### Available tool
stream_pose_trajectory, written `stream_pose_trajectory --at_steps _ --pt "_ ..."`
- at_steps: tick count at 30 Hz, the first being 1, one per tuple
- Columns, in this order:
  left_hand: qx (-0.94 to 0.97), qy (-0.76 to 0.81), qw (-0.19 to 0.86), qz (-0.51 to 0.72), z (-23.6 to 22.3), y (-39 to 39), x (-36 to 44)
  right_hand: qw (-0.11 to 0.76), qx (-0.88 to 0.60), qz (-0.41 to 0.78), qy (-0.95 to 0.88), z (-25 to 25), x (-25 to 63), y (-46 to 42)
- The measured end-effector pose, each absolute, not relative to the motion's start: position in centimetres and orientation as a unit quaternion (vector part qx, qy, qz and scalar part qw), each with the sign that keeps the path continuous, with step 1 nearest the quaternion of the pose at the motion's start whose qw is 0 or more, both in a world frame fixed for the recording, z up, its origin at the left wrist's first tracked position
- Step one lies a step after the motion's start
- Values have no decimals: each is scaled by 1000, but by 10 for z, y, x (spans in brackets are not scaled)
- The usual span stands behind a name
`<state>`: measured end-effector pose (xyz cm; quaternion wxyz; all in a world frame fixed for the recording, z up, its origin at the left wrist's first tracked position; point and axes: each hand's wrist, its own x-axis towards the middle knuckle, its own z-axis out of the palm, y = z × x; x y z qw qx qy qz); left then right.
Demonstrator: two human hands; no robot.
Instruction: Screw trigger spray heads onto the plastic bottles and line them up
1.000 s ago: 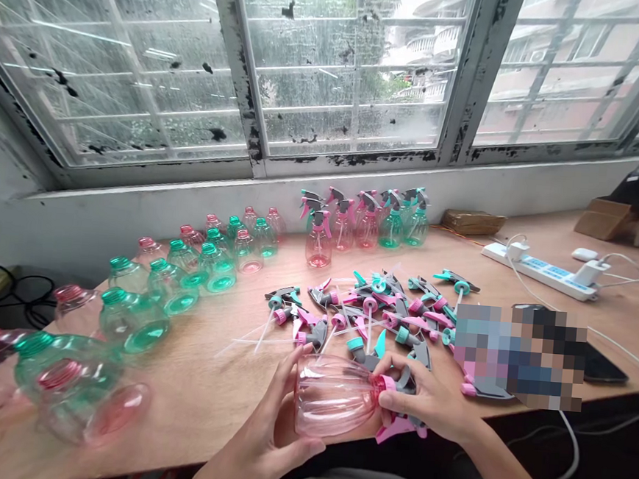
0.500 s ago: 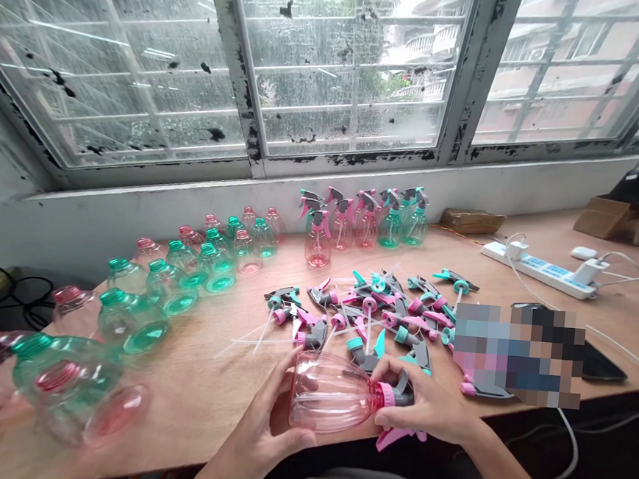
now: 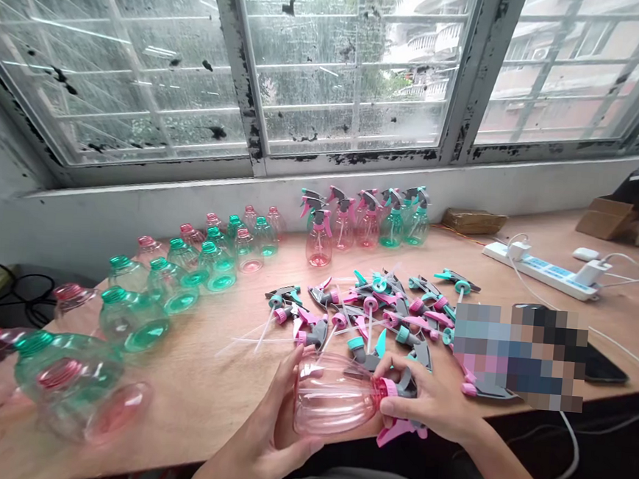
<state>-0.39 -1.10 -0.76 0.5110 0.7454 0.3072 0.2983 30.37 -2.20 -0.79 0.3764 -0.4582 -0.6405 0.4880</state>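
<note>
A clear pink spray bottle (image 3: 334, 397) lies sideways between my hands over the table's front edge. My left hand (image 3: 275, 420) is wrapped round its base end. At the neck, my right hand (image 3: 428, 403) grips the pink collar (image 3: 388, 389) with thumb and fingers. The grey and pink spray head sits at the bottle's mouth, its pink trigger (image 3: 399, 432) hanging below my right hand. Just beyond the bottle lies a loose pile of pink, teal and grey spray heads (image 3: 369, 306) with thin white tubes.
Pink and green open bottles (image 3: 166, 283) stand in rows on the left. Several bottles with spray heads (image 3: 368, 221) are by the wall under the window. A white power strip (image 3: 541, 270), cables, a dark phone (image 3: 608, 365) and a cardboard box (image 3: 603, 216) are on the right.
The bottle has turned a little between my hands and sits slightly lower. The fingers of my right hand have shifted at the collar. Everything on the table stays where it was.
</note>
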Motion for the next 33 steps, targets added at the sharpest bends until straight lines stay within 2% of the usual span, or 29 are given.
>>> stream_pose_trajectory --at_steps 7,13,17,23,29,33 --pt "737 301 533 288 -5 -8 -3 370 -465 479 -646 -5 302 -23" --pt "774 279 479 307 -9 -6 -4 357 -432 539 -629 -11 303 -22" --pt "742 285 530 294 -10 -8 -4 359 -442 512 -643 -10 305 -22" --pt "731 287 550 284 -7 -10 -5 359 -459 480 -656 -9 307 -22" --pt "754 278 524 283 -4 -8 -4 362 -405 595 -592 -17 305 -21" --pt "756 281 516 288 -7 -9 -5 376 -402 596 -585 -19 303 -21"
